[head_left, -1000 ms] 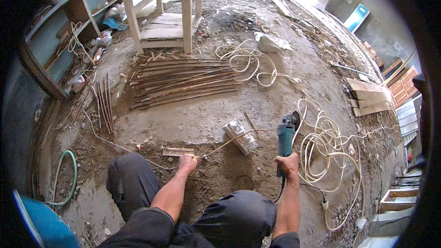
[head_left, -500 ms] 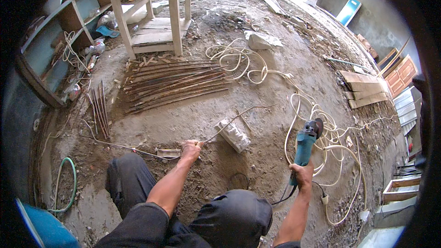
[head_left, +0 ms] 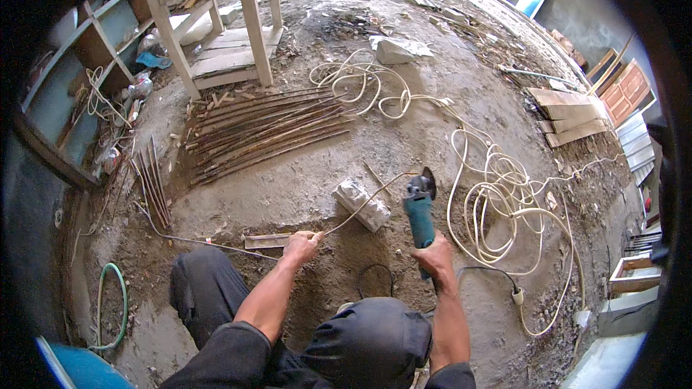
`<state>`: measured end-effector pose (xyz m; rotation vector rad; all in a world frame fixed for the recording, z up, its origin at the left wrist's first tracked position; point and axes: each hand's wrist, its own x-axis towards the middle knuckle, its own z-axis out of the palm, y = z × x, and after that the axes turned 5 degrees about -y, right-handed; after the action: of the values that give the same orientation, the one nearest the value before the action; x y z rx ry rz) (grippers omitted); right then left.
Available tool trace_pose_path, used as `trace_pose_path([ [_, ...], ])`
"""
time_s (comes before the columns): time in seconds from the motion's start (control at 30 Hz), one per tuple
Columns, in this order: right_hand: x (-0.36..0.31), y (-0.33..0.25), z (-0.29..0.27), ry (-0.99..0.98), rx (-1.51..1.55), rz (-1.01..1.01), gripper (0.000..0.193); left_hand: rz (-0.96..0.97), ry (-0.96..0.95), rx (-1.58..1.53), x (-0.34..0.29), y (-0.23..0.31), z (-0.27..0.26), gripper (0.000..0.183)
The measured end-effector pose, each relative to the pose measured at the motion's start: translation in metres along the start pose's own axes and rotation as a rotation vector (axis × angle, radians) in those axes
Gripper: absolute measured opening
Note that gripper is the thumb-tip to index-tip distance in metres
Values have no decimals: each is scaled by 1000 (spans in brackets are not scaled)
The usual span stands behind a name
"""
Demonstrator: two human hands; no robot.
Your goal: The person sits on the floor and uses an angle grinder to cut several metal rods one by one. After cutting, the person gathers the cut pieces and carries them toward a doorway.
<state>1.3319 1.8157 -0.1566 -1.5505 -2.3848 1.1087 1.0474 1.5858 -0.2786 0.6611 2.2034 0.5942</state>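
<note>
A long, thin, bent metal rod (head_left: 364,205) passes through my left hand (head_left: 301,248), whose fingers are closed around it. Its middle crosses over a rough pale concrete block (head_left: 362,204) on the dirt. My right hand (head_left: 434,254) grips a teal angle grinder (head_left: 419,219) by its body, with the dark disc (head_left: 429,182) at the upper end, close to the rod's far tip. Whether disc and rod touch, I cannot tell. A small wooden piece (head_left: 266,241) lies on the ground beside my left hand.
Rusty rods (head_left: 267,133) lie in a pile ahead, with a smaller bundle (head_left: 151,181) to the left. Loops of pale cable (head_left: 497,209) spread on the right, joined to the black cord at a plug (head_left: 517,295). A wooden stand (head_left: 229,65) is at the far left.
My right hand has brought the grinder leftward from above the cable coils to near the rod's tip. The rod has shifted slightly, and the whole view has moved a little.
</note>
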Motion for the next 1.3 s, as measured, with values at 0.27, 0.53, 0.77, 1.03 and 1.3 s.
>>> trace_pose_path([
  [0.27, 16, -49, 43, -178, -138, -80, 67, -65, -176, 209, -22, -35, -29, 57],
  [0.53, 22, -70, 65, -268, -237, -81, 59, -28, -102, 351, -25, -27, -26, 47],
  [0.77, 16, -59, 68, -278, -277, -98, 55, -97, -105, 401, -27, -15, -31, 44],
  [1.03, 18, -59, 66, -264, -356, -48, 53, -57, -49, 345, -18, -30, -14, 48],
  [1.3, 18, -60, 77, -301, -349, -76, 57, -143, -36, 286, -37, -2, -33, 49],
])
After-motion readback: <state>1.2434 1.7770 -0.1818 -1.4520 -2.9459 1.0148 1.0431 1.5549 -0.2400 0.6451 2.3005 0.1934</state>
